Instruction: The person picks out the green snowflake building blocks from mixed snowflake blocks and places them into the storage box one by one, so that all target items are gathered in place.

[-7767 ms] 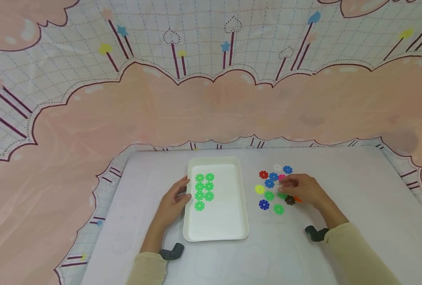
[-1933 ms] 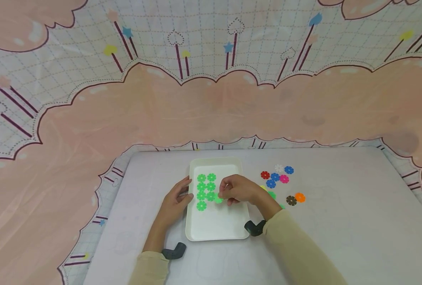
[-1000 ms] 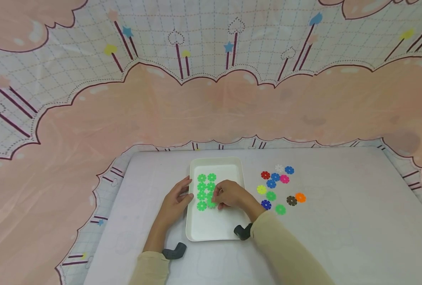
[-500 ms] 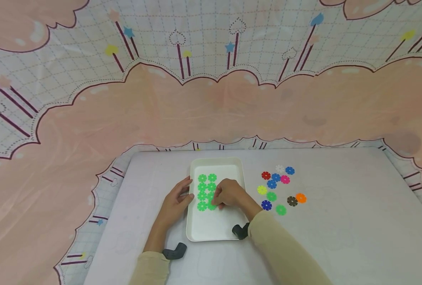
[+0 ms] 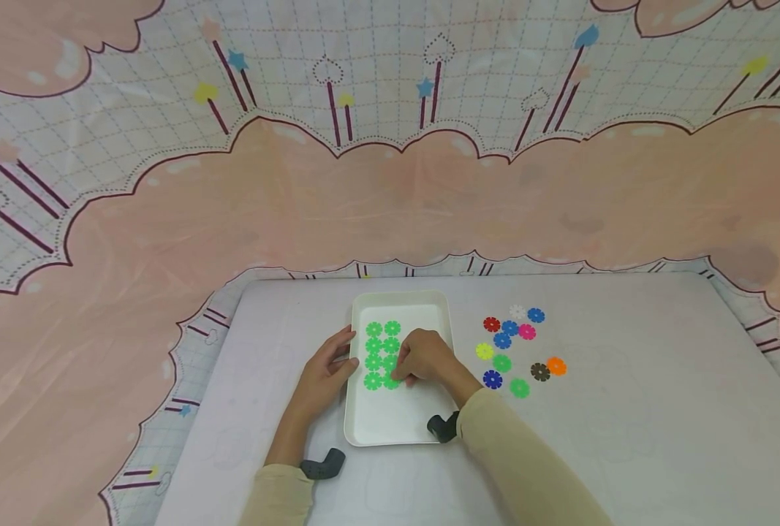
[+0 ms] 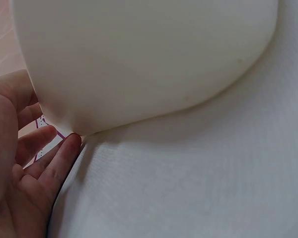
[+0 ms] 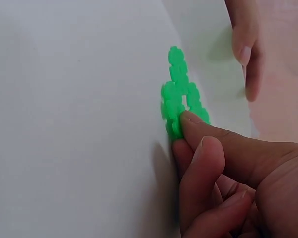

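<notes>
A white tray (image 5: 392,424) lies on the table, with notched green snowflake discs (image 5: 373,345) in two columns on its left side. My right hand (image 5: 424,356) pinches the green disc (image 5: 390,383) at the near end of the right column, between thumb and forefinger; fingers partly cover it. The right wrist view shows this disc (image 7: 175,130) lined up with its neighbours. At the tray's left edge, my left hand (image 5: 324,374) rests with its fingertips against the rim, loosely bent. In the left wrist view, its fingers (image 6: 64,153) touch a tray corner.
Right of the tray lie loose discs: a red disc (image 5: 491,324), several blue ones, a white disc (image 5: 517,312), a pink disc (image 5: 527,332), a yellow disc (image 5: 485,351), two green ones, a brown disc (image 5: 540,372) and an orange disc (image 5: 556,366).
My right hand went from the loose discs to the tray, bringing a green disc, then settled it at the right column's near end. Over the last half second it barely moves. My left hand stays put.
</notes>
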Demonstrator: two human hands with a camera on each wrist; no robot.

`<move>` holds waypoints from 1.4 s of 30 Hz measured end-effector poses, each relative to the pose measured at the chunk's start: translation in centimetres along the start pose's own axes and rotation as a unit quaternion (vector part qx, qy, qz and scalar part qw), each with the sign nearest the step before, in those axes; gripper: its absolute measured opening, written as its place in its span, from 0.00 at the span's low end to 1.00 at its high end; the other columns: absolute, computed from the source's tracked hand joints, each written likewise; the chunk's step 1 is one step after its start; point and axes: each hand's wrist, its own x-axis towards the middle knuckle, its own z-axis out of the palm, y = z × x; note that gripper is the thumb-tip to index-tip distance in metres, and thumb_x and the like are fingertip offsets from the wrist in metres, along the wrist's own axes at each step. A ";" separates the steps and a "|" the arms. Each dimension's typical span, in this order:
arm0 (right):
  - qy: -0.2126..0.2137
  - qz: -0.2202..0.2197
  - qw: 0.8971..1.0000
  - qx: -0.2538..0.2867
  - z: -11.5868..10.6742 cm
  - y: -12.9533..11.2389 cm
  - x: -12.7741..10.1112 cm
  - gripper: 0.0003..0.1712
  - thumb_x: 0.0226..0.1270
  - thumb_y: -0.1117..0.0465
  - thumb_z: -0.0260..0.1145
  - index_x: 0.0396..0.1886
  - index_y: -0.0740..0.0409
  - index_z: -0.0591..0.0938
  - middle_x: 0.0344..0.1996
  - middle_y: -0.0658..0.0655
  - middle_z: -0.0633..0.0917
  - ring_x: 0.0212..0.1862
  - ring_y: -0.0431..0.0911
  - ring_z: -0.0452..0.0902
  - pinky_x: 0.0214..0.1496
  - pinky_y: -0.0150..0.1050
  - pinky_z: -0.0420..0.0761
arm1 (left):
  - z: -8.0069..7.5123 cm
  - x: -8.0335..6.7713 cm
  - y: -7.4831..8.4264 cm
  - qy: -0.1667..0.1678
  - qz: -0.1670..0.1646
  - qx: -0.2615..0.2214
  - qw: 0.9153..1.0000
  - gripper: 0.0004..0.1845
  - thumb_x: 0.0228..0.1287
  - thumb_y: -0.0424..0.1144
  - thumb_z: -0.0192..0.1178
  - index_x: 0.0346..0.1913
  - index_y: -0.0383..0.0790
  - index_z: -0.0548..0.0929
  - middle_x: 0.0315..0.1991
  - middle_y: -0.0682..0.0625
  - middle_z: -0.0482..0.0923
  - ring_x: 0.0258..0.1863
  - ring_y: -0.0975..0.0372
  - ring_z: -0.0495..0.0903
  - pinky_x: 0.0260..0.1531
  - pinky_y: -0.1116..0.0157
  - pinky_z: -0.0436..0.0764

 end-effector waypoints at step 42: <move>-0.007 -0.041 0.998 0.049 -6.4 1.0 -2.0 0.10 0.63 0.52 0.76 0.35 0.51 0.84 0.30 0.53 0.84 0.33 0.45 0.83 0.35 0.35 0.83 | -0.1 1.0 -3.5 -0.007 0.017 0.016 1.000 0.29 0.72 0.39 0.63 0.74 0.49 0.72 0.78 0.57 0.64 0.68 0.52 0.76 0.64 0.62 0.82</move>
